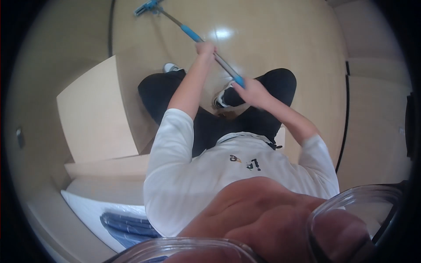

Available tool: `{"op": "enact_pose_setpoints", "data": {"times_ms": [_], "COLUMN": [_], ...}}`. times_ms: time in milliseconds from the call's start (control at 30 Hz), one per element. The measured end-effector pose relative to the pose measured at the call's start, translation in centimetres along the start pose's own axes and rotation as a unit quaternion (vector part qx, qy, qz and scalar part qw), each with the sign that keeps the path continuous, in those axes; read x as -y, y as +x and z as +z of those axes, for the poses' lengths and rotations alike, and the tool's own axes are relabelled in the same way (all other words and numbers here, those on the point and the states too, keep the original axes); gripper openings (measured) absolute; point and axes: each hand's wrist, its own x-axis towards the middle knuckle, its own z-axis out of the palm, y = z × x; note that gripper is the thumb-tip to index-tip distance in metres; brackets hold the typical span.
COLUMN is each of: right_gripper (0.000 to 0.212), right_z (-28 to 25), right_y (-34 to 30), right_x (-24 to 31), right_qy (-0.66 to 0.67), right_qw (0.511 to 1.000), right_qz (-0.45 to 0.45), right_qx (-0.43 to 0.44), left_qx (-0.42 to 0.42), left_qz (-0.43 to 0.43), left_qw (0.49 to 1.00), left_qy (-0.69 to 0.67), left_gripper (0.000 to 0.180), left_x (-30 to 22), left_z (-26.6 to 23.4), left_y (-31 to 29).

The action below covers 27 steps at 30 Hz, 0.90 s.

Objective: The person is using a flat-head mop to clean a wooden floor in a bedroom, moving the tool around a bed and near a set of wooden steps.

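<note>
Far left: noted a beige panel [92,114] rising off the wooden floor [280,39], and below it a blue striped cloth [125,225] on white bedding. Logged both as well apart from the hands.

Upper left: spotted the blue mop head [147,6] down on the floor, far ahead of the body and left of both hands. Traced the mop handle [219,61] as one long diagonal, from the head at upper left down toward the body at lower right.

Found the left hand [206,47] higher on the shaft, fingers wrapped around the grey metal just below the upper blue sleeve, arm stretched nearly straight. Rated it clearly the nearer of the two to the mop head.

Found the right hand [252,91] at the handle's near end, curled over the lower blue grip, elbow bent, close to the torso. Marked the two hands as apart along the shaft, not touching.

Saw a white-and-black shoe [221,100] just beside the right hand and a second shoe [172,67] left of the left forearm. Could not make out the right hand's fingertips underneath.
</note>
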Motion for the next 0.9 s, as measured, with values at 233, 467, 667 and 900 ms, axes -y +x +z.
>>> {"op": "enact_pose_setpoints", "data": {"times_ms": [233, 467, 667, 900], "right_gripper": [0.030, 0.044, 0.063, 0.054], "right_z": [4.7, -11.0, -28.9, -22.9], "right_y": [3.0, -16.9, -41.7, -33.1], "right_x": [2.6, -13.8, -8.9, -8.0], "right_qy": [0.300, 0.185, 0.215, 0.343], "right_qw": [0.946, 0.952, 0.890, 0.774], "right_qz": [0.010, 0.213, 0.388, 0.494], "right_qx": [0.126, 0.118, 0.109, 0.200], "left_qx": [-0.051, 0.136, 0.588, 0.449], "left_qz": [0.097, -0.201, -0.329, -0.444], "left_qw": [0.994, 0.967, 0.736, 0.766], "left_qy": [0.031, -0.083, -0.068, -0.124], "left_gripper": [0.012, 0.027, 0.026, 0.022], "left_x": [-3.9, 13.4, 18.0, 17.9], "left_z": [-7.2, 9.6, 14.8, 12.8], "left_y": [0.8, -19.0, -40.3, -34.3]}}
